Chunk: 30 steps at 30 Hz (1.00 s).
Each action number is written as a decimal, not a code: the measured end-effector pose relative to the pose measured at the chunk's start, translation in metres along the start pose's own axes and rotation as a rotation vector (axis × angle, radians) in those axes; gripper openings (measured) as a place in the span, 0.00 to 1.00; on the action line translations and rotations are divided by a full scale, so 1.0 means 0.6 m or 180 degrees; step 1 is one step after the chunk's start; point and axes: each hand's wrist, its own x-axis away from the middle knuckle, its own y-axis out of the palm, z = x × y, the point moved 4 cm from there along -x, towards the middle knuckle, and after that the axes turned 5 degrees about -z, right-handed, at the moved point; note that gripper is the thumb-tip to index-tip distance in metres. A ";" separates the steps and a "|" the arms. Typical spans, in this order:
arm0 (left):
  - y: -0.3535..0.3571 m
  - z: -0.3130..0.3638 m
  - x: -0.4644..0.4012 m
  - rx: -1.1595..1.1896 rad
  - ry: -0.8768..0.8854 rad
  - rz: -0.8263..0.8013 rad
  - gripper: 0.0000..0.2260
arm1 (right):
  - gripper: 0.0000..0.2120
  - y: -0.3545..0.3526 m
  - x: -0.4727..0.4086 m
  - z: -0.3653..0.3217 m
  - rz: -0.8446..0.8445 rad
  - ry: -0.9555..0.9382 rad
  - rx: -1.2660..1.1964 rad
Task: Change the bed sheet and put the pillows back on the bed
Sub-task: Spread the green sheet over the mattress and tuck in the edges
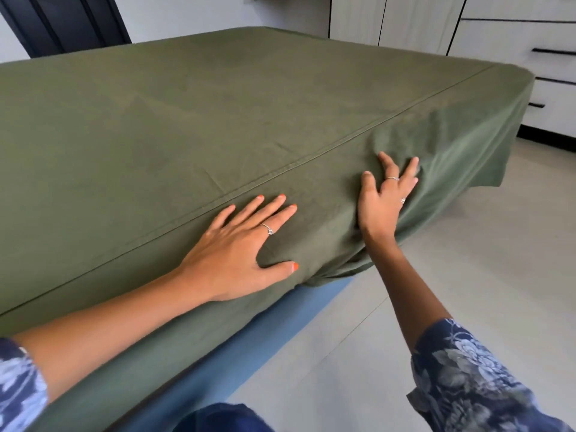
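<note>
A: Head view, item one?
B: Green sheet (pixel 218 113), spread over the bed across most of the frame, hem hanging down the near side; blue mattress edge (pixel 280 335) showing beneath at lower centre.

A: Hands?
B: Left hand (pixel 240 247), lower centre, flat on the sheet, fingers (pixel 274 202) straight and spread, gripping nothing. Right hand (pixel 383 198), right of centre, fingers splayed, pressing the draped cloth at the bed's edge, holding nothing.

A: Progress?
B: Sheet on and mostly smooth; the side looks untucked. No pillows in view, so replacing them likely remains.

A: Surroundings?
B: White drawers (pixel 530 57) upper right, dark door (pixel 68 20) upper left.
</note>
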 end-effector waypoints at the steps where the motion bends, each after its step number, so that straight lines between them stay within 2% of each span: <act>1: 0.000 0.003 0.000 -0.0032 -0.0018 -0.0035 0.39 | 0.22 -0.004 0.000 0.002 -0.0120 0.0027 0.0036; 10: -0.014 0.048 -0.061 -0.0271 -0.0270 -0.0496 0.40 | 0.34 -0.032 -0.016 0.002 -0.1288 0.0308 0.0665; 15: -0.012 0.120 -0.182 -0.0516 0.0104 -0.0434 0.41 | 0.39 -0.065 -0.040 -0.008 -0.1825 0.0331 0.1520; 22: 0.017 0.130 -0.227 -0.0452 0.0243 -0.0100 0.39 | 0.25 -0.123 -0.090 0.004 -0.2081 -0.0460 0.2049; 25: 0.015 0.129 -0.225 -0.0452 0.0248 -0.0035 0.39 | 0.20 -0.139 -0.133 -0.024 -0.2269 -0.0653 0.2635; 27: 0.020 0.128 -0.227 -0.0450 0.0274 0.0121 0.38 | 0.15 -0.135 -0.160 -0.052 -0.2487 -0.0700 0.2981; 30: 0.023 0.126 -0.220 -0.0607 0.0203 0.0246 0.39 | 0.09 -0.112 -0.196 -0.079 -0.3026 -0.0609 0.3094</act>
